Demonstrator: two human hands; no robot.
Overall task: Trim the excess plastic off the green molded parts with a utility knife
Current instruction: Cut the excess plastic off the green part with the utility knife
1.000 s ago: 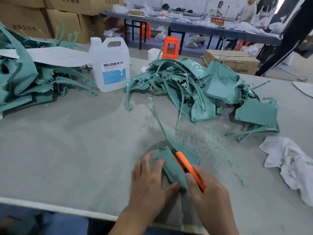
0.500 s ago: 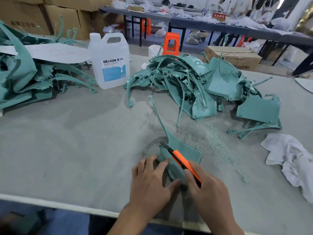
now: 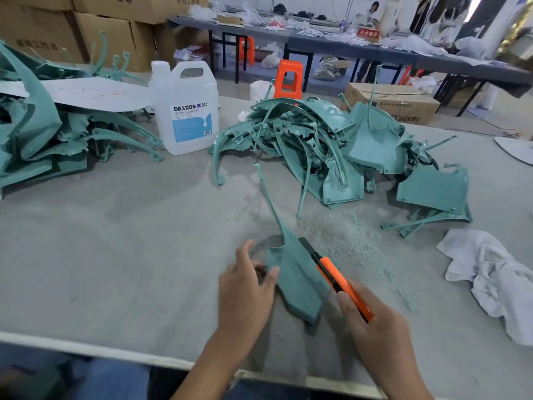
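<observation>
A green molded part [image 3: 297, 280] with a long thin stem rising to the upper left lies on the grey table near the front edge. My left hand [image 3: 245, 290] holds its left edge, thumb on top of the plastic. My right hand [image 3: 377, 327] grips an orange and black utility knife [image 3: 337, 280], whose black tip rests on the part's upper right edge. A heap of green molded parts [image 3: 346, 151] lies behind, and another heap of green parts [image 3: 37, 140] sits at far left.
A white DEXCON jug [image 3: 184, 108] stands at the back between the heaps. Green shavings [image 3: 349, 238] are scattered right of the part. A white cloth [image 3: 496, 275] lies at right. The table's front edge [image 3: 86, 349] runs close to me. Cardboard boxes [image 3: 395, 102] stand beyond the table.
My left hand has slid off the top of the part to its left edge. The knife has moved along the part's right edge, and the part has turned slightly.
</observation>
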